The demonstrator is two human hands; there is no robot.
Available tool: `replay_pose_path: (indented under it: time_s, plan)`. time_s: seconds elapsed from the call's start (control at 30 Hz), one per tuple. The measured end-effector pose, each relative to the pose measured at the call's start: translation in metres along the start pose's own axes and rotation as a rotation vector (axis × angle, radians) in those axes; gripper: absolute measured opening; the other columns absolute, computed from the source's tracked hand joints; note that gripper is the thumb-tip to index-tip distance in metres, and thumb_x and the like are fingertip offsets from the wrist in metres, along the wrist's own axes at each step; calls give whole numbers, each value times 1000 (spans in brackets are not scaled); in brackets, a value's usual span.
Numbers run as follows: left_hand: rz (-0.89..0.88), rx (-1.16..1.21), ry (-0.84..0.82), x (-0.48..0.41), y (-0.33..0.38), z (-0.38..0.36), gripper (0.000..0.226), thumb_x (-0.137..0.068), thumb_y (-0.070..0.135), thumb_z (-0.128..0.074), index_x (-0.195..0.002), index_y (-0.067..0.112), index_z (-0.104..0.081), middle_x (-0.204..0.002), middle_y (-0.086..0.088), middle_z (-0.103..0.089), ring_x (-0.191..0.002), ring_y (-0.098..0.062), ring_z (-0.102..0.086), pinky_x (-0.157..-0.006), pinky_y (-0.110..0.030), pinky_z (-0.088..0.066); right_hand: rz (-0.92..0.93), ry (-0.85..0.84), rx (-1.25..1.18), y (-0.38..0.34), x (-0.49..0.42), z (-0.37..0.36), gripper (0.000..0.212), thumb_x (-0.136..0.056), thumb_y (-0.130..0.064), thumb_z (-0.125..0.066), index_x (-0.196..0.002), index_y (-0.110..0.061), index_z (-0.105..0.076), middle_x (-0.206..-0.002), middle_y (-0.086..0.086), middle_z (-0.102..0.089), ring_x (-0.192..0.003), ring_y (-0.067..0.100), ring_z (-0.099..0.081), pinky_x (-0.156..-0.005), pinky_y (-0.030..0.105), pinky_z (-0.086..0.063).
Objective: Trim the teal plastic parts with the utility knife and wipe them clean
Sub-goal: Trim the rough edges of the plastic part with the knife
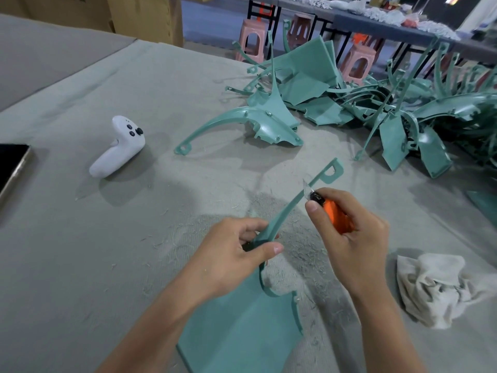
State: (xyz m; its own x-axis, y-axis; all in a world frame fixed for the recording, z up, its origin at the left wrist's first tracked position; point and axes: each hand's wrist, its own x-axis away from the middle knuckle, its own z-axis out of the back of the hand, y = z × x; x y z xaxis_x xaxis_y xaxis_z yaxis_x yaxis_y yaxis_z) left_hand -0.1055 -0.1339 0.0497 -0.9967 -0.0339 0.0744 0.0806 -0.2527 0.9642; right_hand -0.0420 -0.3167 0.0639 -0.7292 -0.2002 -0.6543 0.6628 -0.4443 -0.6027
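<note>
Left hand (pixel 236 254) pinches the teal part (pixel 242 327) at its narrow waist, near centre; right hand (pixel 347 232) grips the orange utility knife (pixel 333 211), blade against the thin arm. Looks light and springy, so holding close to the cut seems wise.

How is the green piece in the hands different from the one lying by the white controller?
The held teal plastic part is gripped by the left hand, an orange utility knife at its arm; the lone teal plastic part lies untouched. The held part's panel is flat; the lone part's bulges. Both end in looped arms.
</note>
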Motion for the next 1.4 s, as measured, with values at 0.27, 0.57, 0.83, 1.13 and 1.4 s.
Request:
replay_pose_path:
  time_s: [0.27, 0.57, 0.83, 1.13, 1.4]
  plan:
    - [-11, 172, -130, 2, 0, 1, 11, -88, 22, -69, -98, 20, -73, -66, 5, -68, -65, -6, -62, -72, -16, -49, 91, 43, 150, 2, 3, -2, 18, -83, -25, -78, -97, -13, -75, -86, -4, -72, -78, 17, -68, -69, 36, -54]
    - [41, 192, -187, 4, 0, 0, 17, -85, 31, -69, -100, 23, -74, -66, 8, -67, -68, -5, -63, -76, -16, -48, 57, 140, 196, 8, 0, 6, 22, -85, -26, -76, -99, -9, -76, -85, 1, -72, -74, 21, -67, -67, 40, -54]
    - [63, 174, -151, 4, 3, 1, 12, -87, 27, -69, -98, 26, -73, -64, 8, -68, -67, -4, -63, -74, -12, -47, 73, 72, 203, 7, 0, 7, 20, -84, -26, -76, -96, -9, -77, -81, 2, -72, -71, 23, -67, -62, 44, -53]
    - [67, 155, -136, 6, 2, 1, 10, -87, 26, -70, -96, 26, -73, -67, 6, -70, -67, -4, -64, -76, -18, -49, 71, 67, 206, 6, 0, 7, 19, -83, -24, -76, -94, -8, -77, -80, 4, -72, -70, 25, -67, -61, 45, -54]
    - [85, 169, -130, 5, 2, -2, 12, -86, 24, -71, -97, 25, -74, -76, 8, -74, -66, -1, -64, -72, -14, -48, 38, 115, 214, 8, -1, 8, 20, -84, -26, -76, -96, -10, -77, -79, 2, -72, -67, 24, -65, -60, 43, -53]
